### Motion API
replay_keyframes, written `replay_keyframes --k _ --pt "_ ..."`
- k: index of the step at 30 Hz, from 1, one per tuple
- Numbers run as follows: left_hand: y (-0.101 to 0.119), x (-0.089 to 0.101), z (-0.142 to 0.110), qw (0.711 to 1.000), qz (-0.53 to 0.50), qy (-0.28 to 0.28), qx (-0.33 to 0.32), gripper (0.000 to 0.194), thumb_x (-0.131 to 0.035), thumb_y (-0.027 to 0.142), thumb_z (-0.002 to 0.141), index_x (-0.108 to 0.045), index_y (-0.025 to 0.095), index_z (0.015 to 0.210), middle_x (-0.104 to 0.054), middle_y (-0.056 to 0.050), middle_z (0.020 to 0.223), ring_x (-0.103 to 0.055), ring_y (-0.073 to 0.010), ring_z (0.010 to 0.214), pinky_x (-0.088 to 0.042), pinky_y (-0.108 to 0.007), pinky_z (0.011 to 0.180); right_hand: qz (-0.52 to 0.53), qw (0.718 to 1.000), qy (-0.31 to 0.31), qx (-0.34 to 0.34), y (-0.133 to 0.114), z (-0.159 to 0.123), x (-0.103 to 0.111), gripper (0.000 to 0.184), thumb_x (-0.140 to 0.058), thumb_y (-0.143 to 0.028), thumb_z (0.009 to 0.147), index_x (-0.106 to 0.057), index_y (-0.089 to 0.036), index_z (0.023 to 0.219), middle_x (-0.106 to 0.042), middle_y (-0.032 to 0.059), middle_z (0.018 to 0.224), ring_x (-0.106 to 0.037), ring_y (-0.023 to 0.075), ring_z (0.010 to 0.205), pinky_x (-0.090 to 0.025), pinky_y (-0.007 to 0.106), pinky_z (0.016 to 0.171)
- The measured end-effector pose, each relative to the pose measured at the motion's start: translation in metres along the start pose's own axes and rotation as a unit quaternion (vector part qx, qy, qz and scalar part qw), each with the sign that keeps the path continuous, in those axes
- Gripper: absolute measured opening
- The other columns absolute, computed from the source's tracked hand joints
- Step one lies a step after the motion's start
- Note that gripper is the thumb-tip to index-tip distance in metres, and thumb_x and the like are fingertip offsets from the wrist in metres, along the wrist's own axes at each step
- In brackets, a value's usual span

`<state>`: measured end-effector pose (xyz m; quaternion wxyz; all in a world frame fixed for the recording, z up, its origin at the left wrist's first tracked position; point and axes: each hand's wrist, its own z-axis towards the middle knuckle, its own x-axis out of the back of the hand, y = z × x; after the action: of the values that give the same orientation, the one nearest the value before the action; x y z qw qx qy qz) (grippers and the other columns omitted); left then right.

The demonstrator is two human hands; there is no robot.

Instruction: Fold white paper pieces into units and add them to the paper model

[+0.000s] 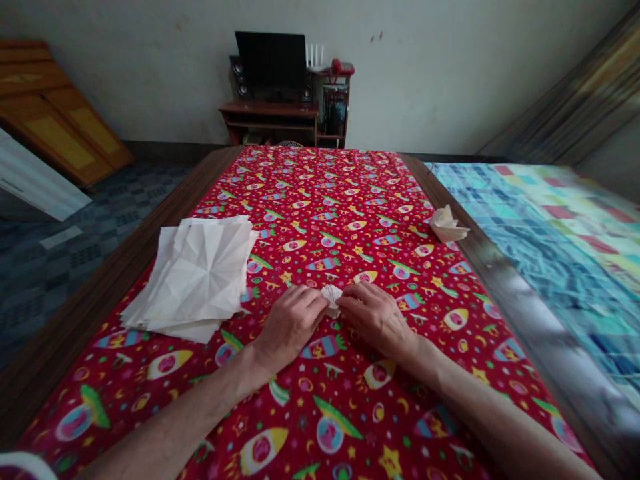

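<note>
Between my two hands is a small piece of folded white paper (332,300), close to the red patterned cloth. My left hand (295,317) grips its left side with bent fingers. From the right, my right hand (376,316) pinches the other side, so much of the paper is covered by fingers. To the left lies a stack of creased white paper sheets (205,267), its top sheet marked by folds spreading from the middle. A finished-looking folded paper shape (448,225) with pointed flaps sits near the right edge of the cloth.
The red cloth (320,207) covers a dark wooden table (165,220). A bed (540,247) adjoins its right side. Beyond the far end stands a desk (270,110) with a monitor (271,63) and a red telephone (343,67). A white curved rim (27,460) shows at lower left.
</note>
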<state>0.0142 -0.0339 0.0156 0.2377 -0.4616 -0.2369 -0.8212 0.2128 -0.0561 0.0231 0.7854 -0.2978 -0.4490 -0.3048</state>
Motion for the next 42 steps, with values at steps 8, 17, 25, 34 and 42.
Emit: replay_keyframes --k 8,17,25,34,42 --pt "-0.002 0.002 -0.005 0.998 -0.027 -0.006 0.050 0.009 -0.053 0.015 0.090 -0.062 0.015 0.086 -0.060 -0.003 0.082 -0.055 -0.0183 0.080 -0.048 -0.031 0.073 0.077 0.996 0.024 -0.044 0.014 -0.005 -0.012 0.017 -0.048 -0.024 0.093 -0.064 -0.018 0.096 -0.062 0.0071 0.091 -0.055 0.0158 0.081 -0.046 0.026 0.068" --pt "-0.002 0.000 -0.001 0.978 -0.142 -0.005 0.154 0.010 -0.061 0.014 0.085 -0.062 0.014 0.075 -0.058 -0.002 0.077 -0.057 -0.0153 0.076 -0.047 -0.026 0.070 0.111 0.988 -0.033 -0.105 0.018 0.004 -0.008 0.018 -0.048 -0.024 0.093 -0.064 -0.018 0.087 -0.060 0.0051 0.085 -0.055 0.0150 0.078 -0.042 0.025 0.068" --pt "-0.006 0.003 0.004 0.969 -0.168 -0.029 0.180 0.013 -0.060 0.015 0.085 -0.062 0.015 0.072 -0.058 -0.001 0.074 -0.056 -0.0132 0.070 -0.043 -0.024 0.066 0.099 0.986 -0.052 -0.125 0.014 0.007 -0.005 0.016 -0.049 -0.025 0.092 -0.063 -0.019 0.086 -0.058 0.0034 0.082 -0.053 0.0139 0.073 -0.038 0.024 0.064" --pt "-0.005 0.003 0.010 0.976 -0.093 -0.067 0.187 0.016 -0.057 0.017 0.086 -0.054 0.016 0.070 -0.053 -0.001 0.077 -0.053 -0.0128 0.069 -0.040 -0.024 0.065 -0.030 0.990 -0.094 -0.103 0.008 0.019 -0.001 0.023 -0.044 -0.026 0.094 -0.055 -0.017 0.077 -0.057 0.0044 0.076 -0.051 0.0149 0.071 -0.034 0.026 0.064" --pt "-0.010 0.002 0.017 0.970 -0.042 -0.121 0.207 0.025 -0.060 0.034 0.086 -0.054 0.019 0.068 -0.054 0.002 0.072 -0.052 -0.0126 0.064 -0.034 -0.025 0.058 -0.004 0.982 -0.115 -0.149 0.010 0.022 -0.001 0.030 -0.047 -0.042 0.093 -0.056 -0.017 0.078 -0.059 0.0053 0.081 -0.053 0.0143 0.071 -0.033 0.025 0.062"
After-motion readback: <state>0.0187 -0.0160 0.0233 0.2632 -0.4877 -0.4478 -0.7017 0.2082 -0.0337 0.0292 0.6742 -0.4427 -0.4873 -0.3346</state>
